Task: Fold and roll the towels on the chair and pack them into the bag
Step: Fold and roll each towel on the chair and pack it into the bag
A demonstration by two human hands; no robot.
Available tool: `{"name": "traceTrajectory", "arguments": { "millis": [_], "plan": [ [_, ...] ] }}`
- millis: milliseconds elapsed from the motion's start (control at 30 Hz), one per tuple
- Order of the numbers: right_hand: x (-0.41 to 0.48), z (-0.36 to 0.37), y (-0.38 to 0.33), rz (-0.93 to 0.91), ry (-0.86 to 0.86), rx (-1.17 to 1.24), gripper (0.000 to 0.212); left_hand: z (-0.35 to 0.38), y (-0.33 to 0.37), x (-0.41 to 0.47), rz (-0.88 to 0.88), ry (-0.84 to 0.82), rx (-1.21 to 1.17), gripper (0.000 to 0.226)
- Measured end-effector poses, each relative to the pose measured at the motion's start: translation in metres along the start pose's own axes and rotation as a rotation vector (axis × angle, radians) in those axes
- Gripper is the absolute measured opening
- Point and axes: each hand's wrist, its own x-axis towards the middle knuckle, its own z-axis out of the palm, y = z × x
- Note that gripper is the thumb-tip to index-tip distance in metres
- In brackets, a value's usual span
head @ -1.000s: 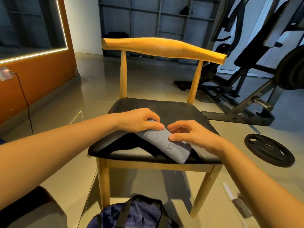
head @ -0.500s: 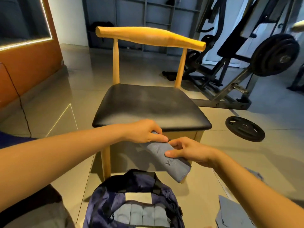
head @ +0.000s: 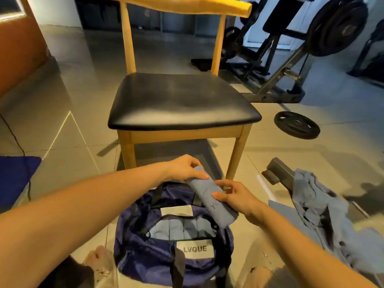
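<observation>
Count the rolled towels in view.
5. Four towels lie side by side in the bag; the left hand and right hand hold the fifth towel above it. Others may be hidden.

Flat on tiled floor (head: 72, 90), right side: black weight plate (head: 296, 125). Beyond it, black gym machine frame (head: 276, 75) w/ stacked plates (head: 337, 26), top right. Orange wall panel (head: 18, 53) along left edge, thin black cable (head: 14, 136) trailing below. Blue mat (head: 14, 175) at left edge. Grey metal bar (head: 279, 172) on floor, right. Dark shelving (head: 172, 21) at back.

Bag (head: 145, 252) before chair (head: 182, 104) (rolled towels (head: 182, 227) inside).
</observation>
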Motion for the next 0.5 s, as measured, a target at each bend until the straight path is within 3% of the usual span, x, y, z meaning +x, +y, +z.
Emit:
{"name": "traceTrajectory", "arguments": {
  "millis": [133, 267, 333, 433, 500],
  "plan": [
    [0.006, 0.029, 0.053, 0.029, 0.063, 0.074, 0.024, 0.038, -0.042, 0.022, -0.042, -0.068, 0.041, 0.048],
    [0.016, 0.048, 0.107, 0.132, 0.17, 0.06, 0.018, 0.077, -0.1, 0.031, -0.097, -0.016, -0.024, 0.032],
    [0.017, 0.055, 0.132, 0.229, 0.231, 0.01, 0.017, 0.092, -0.13, 0.034, -0.102, -0.035, 0.195, 0.026],
    [0.017, 0.068, 0.157, 0.335, 0.258, -0.012, 0.009, 0.109, -0.158, 0.036, 0.004, -0.095, 0.675, 0.047],
    [0.017, 0.073, 0.164, 0.376, 0.273, 0.014, 0.009, 0.117, -0.167, 0.04, 0.089, -0.102, 0.893, 0.045]
  ]
}}
